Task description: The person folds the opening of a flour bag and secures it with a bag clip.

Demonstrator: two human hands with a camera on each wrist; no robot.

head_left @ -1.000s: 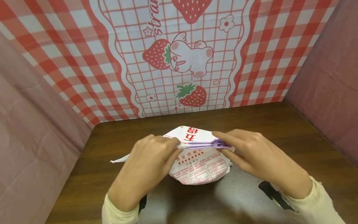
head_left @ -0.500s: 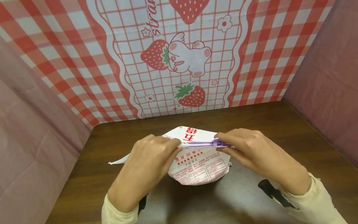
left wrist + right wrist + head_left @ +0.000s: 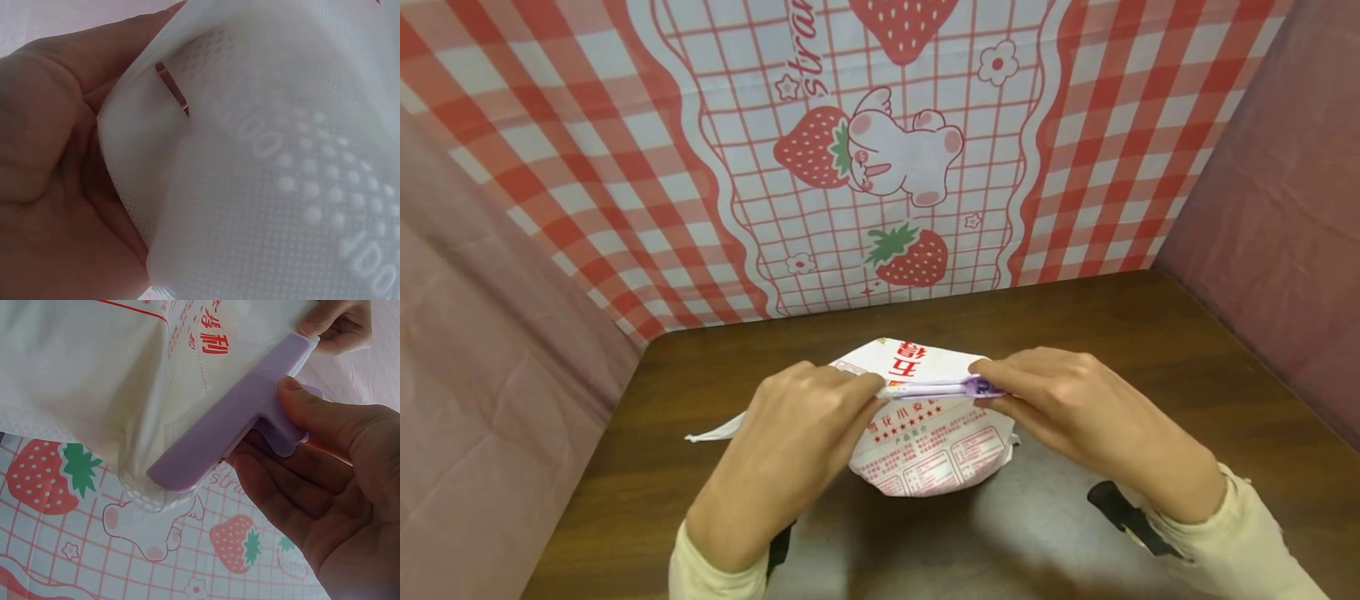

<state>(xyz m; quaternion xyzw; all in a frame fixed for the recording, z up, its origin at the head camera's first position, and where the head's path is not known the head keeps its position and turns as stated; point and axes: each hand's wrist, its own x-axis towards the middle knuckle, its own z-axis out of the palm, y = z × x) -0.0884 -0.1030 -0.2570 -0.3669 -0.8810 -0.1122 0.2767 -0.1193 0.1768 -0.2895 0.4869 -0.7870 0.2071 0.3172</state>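
Note:
A white flour bag [image 3: 936, 454] with red print stands on the table, its top folded together. My left hand [image 3: 793, 437] pinches the left end of the fold; in the left wrist view, the white woven bag [image 3: 281, 112] fills most of the picture. Across the fold lies a purple bag clip [image 3: 231, 419]. My right hand [image 3: 1093, 417] holds the clip's handle between thumb and fingers, as the right wrist view shows. The clip's long bar lies along the bag's top edge. My left fingertips are hidden from the head view.
The dark wooden table [image 3: 1075, 308] has a grey area in front of the bag. Behind hangs a red-and-white checked strawberry cloth [image 3: 910, 167]. Pink curtains [image 3: 1262, 208] close off both sides. A white corner of the bag [image 3: 718, 431] sticks out left of my left hand.
Little differs. The head view has shifted slightly, and the purple clip with my right fingers sits a touch nearer my left hand. Both hands keep their hold.

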